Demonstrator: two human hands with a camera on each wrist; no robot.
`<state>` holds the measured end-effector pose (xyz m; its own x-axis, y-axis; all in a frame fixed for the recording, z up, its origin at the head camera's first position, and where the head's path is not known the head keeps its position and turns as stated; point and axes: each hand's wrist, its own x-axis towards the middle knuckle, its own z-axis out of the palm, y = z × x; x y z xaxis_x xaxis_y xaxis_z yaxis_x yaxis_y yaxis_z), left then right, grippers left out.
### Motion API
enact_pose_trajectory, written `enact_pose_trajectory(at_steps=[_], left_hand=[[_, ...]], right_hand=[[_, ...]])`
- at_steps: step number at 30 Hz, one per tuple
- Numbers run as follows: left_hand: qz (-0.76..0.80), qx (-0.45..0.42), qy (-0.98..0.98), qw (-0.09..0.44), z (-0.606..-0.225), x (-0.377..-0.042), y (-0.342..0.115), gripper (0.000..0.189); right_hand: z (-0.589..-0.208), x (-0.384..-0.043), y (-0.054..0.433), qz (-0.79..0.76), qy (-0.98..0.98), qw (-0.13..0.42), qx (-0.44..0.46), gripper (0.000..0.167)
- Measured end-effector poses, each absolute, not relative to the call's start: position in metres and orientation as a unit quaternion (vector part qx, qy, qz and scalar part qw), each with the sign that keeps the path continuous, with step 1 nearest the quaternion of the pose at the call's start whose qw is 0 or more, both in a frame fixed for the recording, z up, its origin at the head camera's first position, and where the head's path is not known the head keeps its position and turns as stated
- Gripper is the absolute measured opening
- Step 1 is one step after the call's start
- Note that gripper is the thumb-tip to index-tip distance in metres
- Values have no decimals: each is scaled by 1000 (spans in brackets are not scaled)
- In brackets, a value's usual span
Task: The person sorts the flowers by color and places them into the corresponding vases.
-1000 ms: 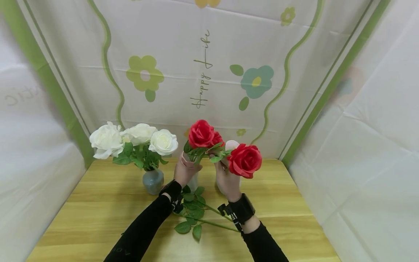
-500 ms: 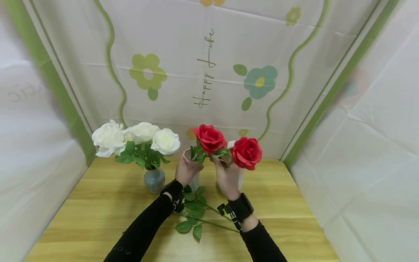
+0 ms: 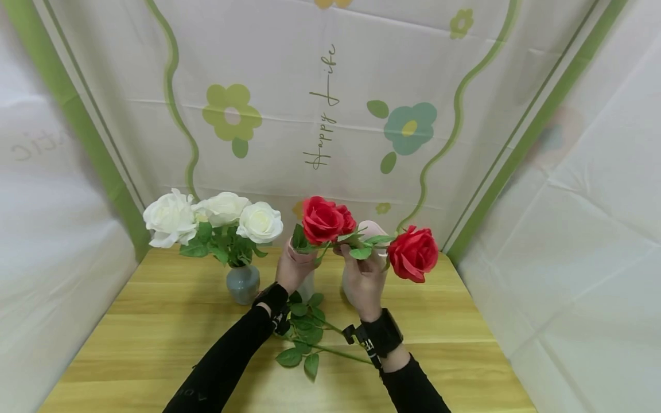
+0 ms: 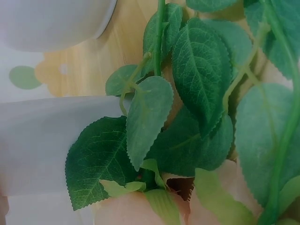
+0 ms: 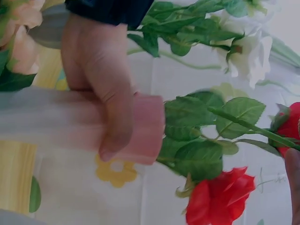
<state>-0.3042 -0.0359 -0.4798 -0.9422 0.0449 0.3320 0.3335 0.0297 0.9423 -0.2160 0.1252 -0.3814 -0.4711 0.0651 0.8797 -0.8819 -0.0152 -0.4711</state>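
Observation:
My left hand [image 3: 295,269] grips a tall vase [image 5: 147,129], white below and pink at the rim. Red roses [image 3: 322,221] with leafy stems rise at its mouth. Level with the rim, my right hand [image 3: 364,281] pinches a green rose stem [image 5: 253,127] among leaves. Another red rose [image 3: 413,254] leans out to the right of that hand. In the right wrist view, a fingertip [image 5: 294,180] shows at the edge, close to the stem. Below the left wrist lie leafy stems [image 3: 304,327]; peach-coloured blooms [image 5: 21,51] appear beside the vase.
White roses [image 3: 222,211] stand in a small blue-grey vase [image 3: 242,285] on the left. A second pale vase [image 3: 373,230] is behind my right hand, partly hidden. The wooden table [image 3: 454,344] meets a printed cloth backdrop [image 3: 289,69], with white cloth at both sides.
My right hand turns slightly and the outer red rose swings right and a little down. A second red bloom behind the middle one shows again. The left hand keeps its grip on the vase.

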Motion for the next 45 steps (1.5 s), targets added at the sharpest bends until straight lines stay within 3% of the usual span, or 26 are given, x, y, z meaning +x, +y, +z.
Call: enact_pose_trajectory(at_steps=[7,12,16,20,23,34,39,45], left_hand=[[-647,-156,-733,143,-492,-316,-35,85],[-635,-190,-731,162,-488,-310,-36,78],[-635,-209,-726,163,-477,-301,-36,75],[-643,-189,-726,153,-486,-309,-35,79],[-643,-161,-735,145,-493,-315,-35,83],[-653,-129,-736,125,-492,-318,-34,81],[-649,-120,-741,127,-496,-317,-36,85],[-652,-134,-736,125,-498,-315,-37,88]], right_hand=[[-363,-202,115,625,-577,366,377,28],[-371,-198,112,581,-644,360,343,9],[-386,-204,113,550,-679,375,310,32],[-398,-224,117,563,-631,412,340,21],[-398,-229,118,574,-594,429,366,25],[-397,-232,120,568,-609,436,342,25],[-406,-235,119,529,-655,437,316,16],[-418,-233,123,-21,-791,569,224,23]])
